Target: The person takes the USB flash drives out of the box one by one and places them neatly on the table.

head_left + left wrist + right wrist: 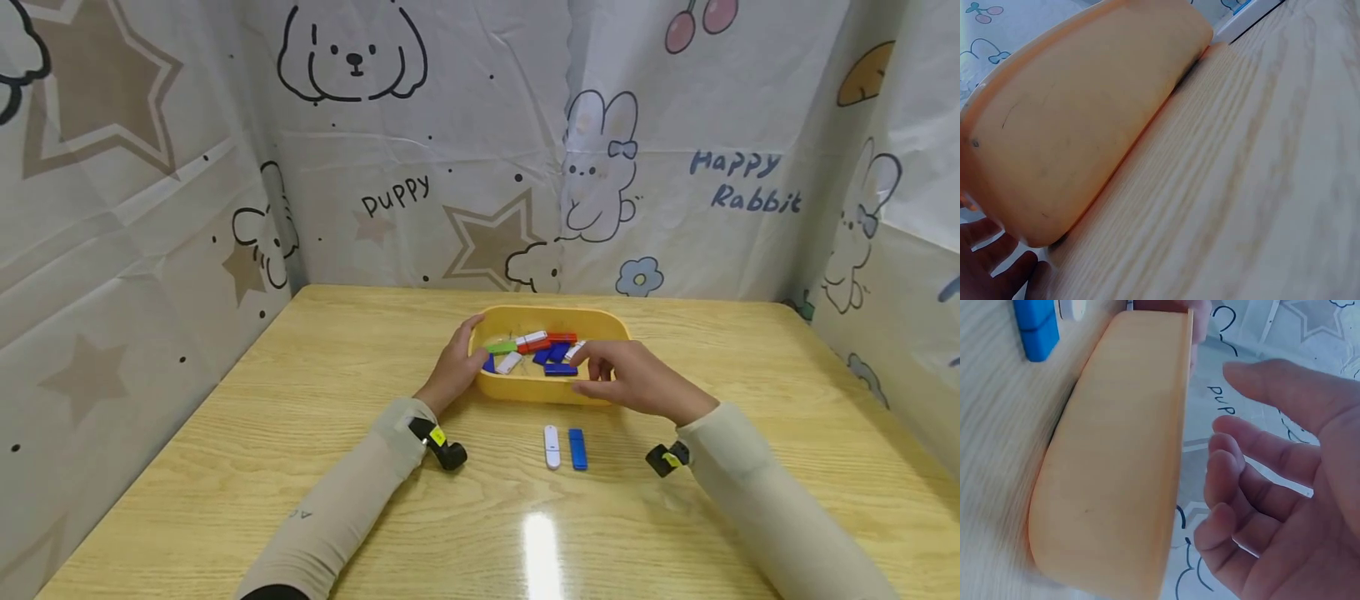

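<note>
A yellow plastic bin (pixel 525 390) stands on the table with several USB sticks inside, in blue, white, red and green. My left hand (pixel 454 363) holds the bin's left end, thumb at the rim and fingers along the outer wall. Over the right front rim hovers my right hand (pixel 637 377), fingers bent loosely downward. In the right wrist view the thumb stands apart from the curled fingers (pixel 1222 478), with nothing between them. On the table in front of the bin lie a white USB stick (pixel 552 447) and a blue USB stick (pixel 577 449), side by side.
The wooden table (pixel 337 500) is bounded at the back and sides by a printed cloth (pixel 465 150) with cartoon animals and stars. A small camera (pixel 447 452) is strapped to the left wrist and another camera (pixel 666 459) to the right.
</note>
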Action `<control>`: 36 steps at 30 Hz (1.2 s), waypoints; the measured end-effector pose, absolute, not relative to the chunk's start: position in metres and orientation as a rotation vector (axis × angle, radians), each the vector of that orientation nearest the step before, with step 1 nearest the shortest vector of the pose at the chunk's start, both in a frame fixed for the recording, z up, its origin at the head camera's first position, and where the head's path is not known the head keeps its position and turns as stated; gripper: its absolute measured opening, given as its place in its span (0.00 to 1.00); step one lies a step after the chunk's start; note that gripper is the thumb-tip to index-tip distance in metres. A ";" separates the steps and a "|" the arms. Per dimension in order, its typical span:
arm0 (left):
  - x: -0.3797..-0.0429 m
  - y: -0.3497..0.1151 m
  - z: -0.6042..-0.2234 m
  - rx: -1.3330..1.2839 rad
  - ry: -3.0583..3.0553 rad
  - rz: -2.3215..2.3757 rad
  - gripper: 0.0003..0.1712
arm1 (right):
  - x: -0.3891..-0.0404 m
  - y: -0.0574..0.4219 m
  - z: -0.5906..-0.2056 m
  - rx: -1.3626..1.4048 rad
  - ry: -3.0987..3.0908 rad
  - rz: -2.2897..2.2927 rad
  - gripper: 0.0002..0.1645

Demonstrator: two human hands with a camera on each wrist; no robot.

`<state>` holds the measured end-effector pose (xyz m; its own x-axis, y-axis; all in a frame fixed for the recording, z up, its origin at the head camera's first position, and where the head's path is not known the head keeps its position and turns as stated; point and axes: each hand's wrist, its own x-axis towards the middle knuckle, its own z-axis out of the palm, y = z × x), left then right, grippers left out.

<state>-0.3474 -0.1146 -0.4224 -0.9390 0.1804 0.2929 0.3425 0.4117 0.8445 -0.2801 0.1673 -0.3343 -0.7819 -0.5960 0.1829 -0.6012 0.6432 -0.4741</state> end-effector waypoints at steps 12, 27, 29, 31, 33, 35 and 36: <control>-0.345 -0.113 -0.423 -0.442 -2.514 -1.537 0.36 | -0.316 0.155 -0.350 0.907 -2.881 0.836 0.13; -0.342 -0.112 -0.423 -0.434 -2.522 -1.542 0.35 | -0.339 0.149 -0.366 0.840 -2.969 0.758 0.10; -0.342 -0.112 -0.423 -0.432 -2.521 -1.539 0.35 | -0.341 0.147 -0.367 0.827 -2.998 0.753 0.09; -0.343 -0.112 -0.422 -0.433 -2.523 -1.530 0.35 | -0.342 0.146 -0.367 0.808 -3.034 0.760 0.09; -0.343 -0.112 -0.422 -0.437 -2.526 -1.525 0.35 | -0.344 0.145 -0.366 0.784 -3.077 0.774 0.08; -0.344 -0.112 -0.421 -0.440 -2.526 -1.521 0.35 | -0.345 0.144 -0.366 0.761 -3.113 0.768 0.09; -0.344 -0.112 -0.421 -0.443 -2.525 -1.521 0.35 | -0.346 0.144 -0.366 0.760 -3.128 0.770 0.09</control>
